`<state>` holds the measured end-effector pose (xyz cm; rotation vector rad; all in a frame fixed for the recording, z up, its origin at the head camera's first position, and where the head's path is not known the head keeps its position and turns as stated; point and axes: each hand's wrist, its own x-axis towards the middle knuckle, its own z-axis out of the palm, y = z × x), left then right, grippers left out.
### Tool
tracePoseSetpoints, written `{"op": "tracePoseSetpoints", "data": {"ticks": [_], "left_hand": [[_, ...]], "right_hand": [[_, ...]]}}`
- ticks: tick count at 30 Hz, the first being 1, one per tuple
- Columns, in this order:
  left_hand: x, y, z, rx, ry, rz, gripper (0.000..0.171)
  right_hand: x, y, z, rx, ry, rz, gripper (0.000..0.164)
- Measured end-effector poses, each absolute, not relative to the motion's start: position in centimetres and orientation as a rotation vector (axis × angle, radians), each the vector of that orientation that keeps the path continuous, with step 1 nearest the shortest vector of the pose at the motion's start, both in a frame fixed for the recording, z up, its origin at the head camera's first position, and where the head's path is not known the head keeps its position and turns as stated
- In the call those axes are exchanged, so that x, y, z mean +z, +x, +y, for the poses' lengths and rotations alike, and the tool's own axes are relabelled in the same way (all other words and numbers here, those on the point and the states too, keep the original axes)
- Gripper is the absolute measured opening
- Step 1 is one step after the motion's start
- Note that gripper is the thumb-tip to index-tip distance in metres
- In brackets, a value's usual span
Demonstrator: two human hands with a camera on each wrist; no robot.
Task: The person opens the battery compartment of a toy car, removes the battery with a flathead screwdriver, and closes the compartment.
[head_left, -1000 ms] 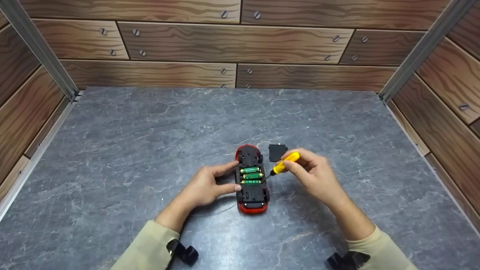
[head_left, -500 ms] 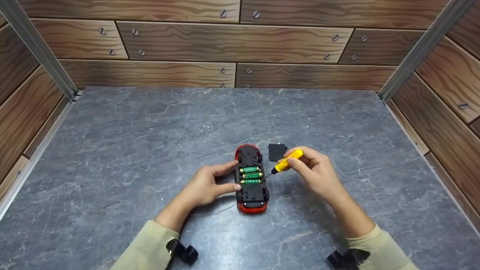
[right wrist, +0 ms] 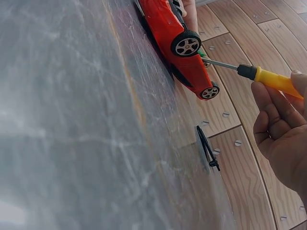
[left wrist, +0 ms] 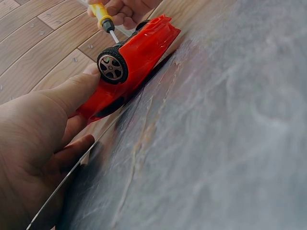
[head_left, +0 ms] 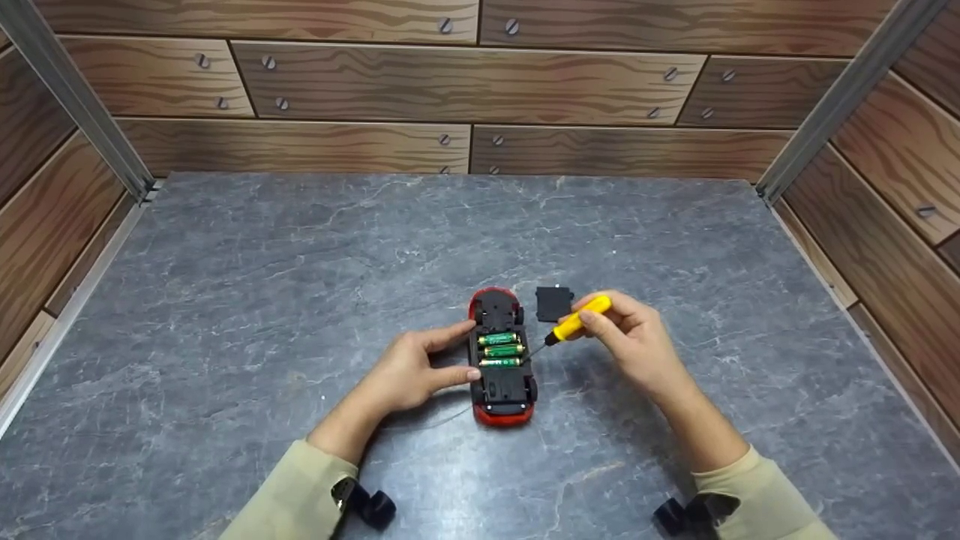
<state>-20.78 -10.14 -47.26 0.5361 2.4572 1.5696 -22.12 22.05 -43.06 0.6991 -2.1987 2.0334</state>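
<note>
An upside-down red toy car lies on the table, its black underside up and its battery bay uncovered. Several green batteries sit side by side in the bay. My left hand holds the car by its left side, thumb and index finger apart along the edge; the left wrist view shows the thumb by a wheel. My right hand pinches a yellow-handled screwdriver, slanted down to the left. Its metal shaft reaches the bay's right edge, by the end of the nearest battery; the exact tip contact is unclear.
A black battery cover lies right of the car's far end, close to my right fingers. A thin wire runs from the car beneath my left hand. Wood-patterned walls enclose the grey marbled table.
The screwdriver handle has shifted slightly right and up with my right hand, so it leans a little more. The car, batteries and left hand stay as they were.
</note>
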Motion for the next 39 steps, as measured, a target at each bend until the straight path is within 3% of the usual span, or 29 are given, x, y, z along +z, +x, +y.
{"op": "tracePoseSetpoints", "data": {"ticks": [26, 39], "left_hand": [[-47.22, -20.81, -10.27, 1.541, 0.521, 2.47, 0.076], [-47.32, -20.84, -10.35, 1.554, 0.554, 2.47, 0.075]], "right_hand": [[-43.64, -22.77, 22.86, 2.061, 0.539, -2.27, 0.022], [-43.81, -22.77, 22.91, 2.149, 0.491, -2.234, 0.014]]}}
